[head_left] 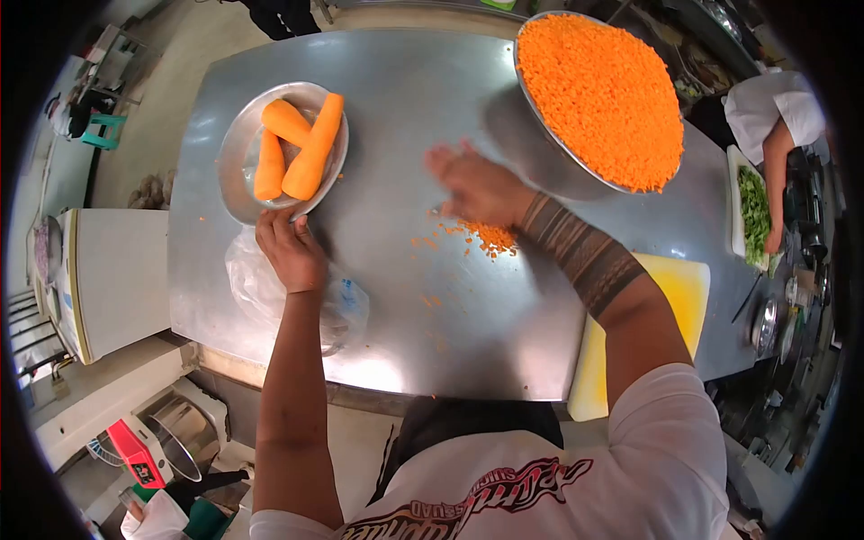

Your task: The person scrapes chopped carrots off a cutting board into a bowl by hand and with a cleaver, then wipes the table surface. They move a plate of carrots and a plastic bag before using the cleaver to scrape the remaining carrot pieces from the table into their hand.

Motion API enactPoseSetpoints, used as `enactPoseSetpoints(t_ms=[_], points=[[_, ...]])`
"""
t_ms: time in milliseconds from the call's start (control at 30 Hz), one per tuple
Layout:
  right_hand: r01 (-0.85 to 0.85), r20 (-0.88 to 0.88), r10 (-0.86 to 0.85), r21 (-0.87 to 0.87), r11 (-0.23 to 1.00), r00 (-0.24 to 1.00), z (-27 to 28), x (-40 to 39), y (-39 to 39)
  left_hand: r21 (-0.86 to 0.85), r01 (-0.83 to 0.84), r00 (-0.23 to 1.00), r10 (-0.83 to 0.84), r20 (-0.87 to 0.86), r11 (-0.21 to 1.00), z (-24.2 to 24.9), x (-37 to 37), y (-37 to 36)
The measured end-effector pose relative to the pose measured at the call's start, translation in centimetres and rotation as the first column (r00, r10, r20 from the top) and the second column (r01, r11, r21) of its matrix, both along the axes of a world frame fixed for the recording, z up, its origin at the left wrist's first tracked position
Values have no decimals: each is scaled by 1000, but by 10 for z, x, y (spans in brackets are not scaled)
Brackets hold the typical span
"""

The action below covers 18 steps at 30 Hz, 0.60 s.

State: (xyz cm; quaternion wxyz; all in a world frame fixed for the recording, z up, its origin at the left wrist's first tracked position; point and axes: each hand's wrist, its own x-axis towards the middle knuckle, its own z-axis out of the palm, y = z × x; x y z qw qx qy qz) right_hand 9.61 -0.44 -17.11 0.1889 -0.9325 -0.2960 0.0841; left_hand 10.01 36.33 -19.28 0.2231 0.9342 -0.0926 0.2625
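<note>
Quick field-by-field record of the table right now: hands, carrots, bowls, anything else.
left hand: on the near rim of the small metal bowl
small metal bowl: three whole peeled carrots
right hand: flat on the steel table, by loose diced carrot
large bowl: heaped with diced carrot
plastic bag: below the left hand
yellow cutting board: at the table's right edge
other person: by chopped greens

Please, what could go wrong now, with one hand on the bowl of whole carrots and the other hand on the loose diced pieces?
1. The left hand holds only the near rim of the small bowl; the three carrots stick out above it and might roll out if it tips.
2. The right hand lies on the loose diced carrot; a fast sweep could scatter pieces over the steel table.
</note>
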Motion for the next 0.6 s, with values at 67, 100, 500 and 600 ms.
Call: enactPoseSetpoints(t_ms=[67,100,500,600], points=[[-269,-35,270,35,963,962,2,-41,25,3,0,1000,0,-1,1000,0,1,1],[-310,-23,315,123,943,949,-7,-59,30,3,-3,1000,3,-1,1000,-1,1,1],[255,236,-231,-78,964,944,-21,84,5,24,-109,994,109,24,994,-5,18,62],[255,230,-242,-27,966,943,-23,153,57,19,-182,980,179,85,983,-10,22,81]])
